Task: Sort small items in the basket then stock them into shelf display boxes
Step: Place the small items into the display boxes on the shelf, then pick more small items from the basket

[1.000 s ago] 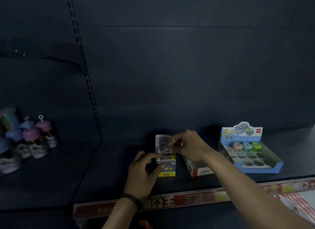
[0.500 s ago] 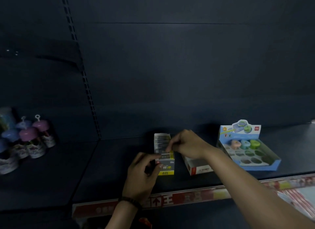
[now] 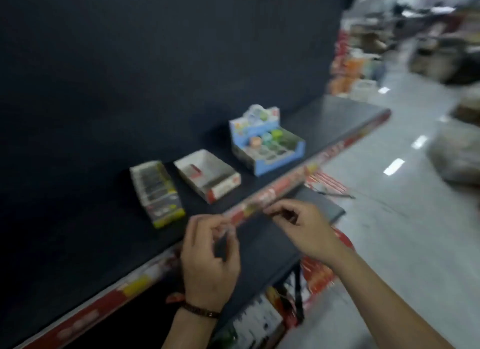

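Both hands withdrawn from yellow-fronted box [image 3: 155, 190] to shelf edge [image 3: 281, 189]; left hand [image 3: 210, 260], right hand [image 3: 305, 231] grips loosely curled, empty.

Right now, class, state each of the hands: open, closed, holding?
Left hand: curled, blurred; cannot be told.
Right hand: curled, blurred; cannot be told.

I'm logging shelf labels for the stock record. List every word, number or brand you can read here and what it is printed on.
No text reads in this motion-blurred frame.
Grey-and-yellow display box: front print, blurred.
White-and-red display box: red front label, blurred.
Blue display box: header card, blurred.
Shelf-edge strip: red and yellow marks, blurred.
Packages under the shelf: print too smeared.
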`<state>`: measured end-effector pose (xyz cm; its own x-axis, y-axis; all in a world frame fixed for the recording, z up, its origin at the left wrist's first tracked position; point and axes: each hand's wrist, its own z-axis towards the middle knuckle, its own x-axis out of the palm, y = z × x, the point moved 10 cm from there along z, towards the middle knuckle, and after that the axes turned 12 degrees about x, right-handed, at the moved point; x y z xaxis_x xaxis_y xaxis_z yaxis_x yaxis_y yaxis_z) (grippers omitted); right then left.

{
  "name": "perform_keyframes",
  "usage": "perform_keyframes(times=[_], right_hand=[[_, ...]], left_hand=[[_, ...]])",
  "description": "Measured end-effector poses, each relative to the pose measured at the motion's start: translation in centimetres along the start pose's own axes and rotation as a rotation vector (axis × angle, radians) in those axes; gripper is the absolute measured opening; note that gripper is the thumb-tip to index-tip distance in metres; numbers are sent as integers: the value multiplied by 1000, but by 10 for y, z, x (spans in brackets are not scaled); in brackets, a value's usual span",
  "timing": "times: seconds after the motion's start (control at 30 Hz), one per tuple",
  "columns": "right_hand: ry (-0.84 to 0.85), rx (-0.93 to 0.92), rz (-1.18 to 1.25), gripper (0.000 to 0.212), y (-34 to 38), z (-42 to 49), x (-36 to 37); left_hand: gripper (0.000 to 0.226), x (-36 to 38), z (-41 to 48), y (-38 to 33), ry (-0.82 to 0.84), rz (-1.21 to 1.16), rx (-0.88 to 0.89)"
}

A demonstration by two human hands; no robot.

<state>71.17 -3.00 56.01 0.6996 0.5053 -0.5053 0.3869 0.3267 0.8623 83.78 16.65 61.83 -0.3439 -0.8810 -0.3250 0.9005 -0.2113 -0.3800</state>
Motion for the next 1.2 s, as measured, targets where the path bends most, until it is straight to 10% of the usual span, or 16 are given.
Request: perform_keyframes(times=[0.4, 0.8, 1.2], right_hand=[[-517, 1029, 61, 16, -347, -421, -140], [-635, 1382, 255, 11, -578, -639, -258], [-396, 1536, 271, 12, -871, -635, -246]], left_hand=[[15, 277, -315, -218, 1620, -472, 134], [6, 473, -488, -396, 1960, -378, 267], [21, 715, -711, -424, 1974, -301, 376]])
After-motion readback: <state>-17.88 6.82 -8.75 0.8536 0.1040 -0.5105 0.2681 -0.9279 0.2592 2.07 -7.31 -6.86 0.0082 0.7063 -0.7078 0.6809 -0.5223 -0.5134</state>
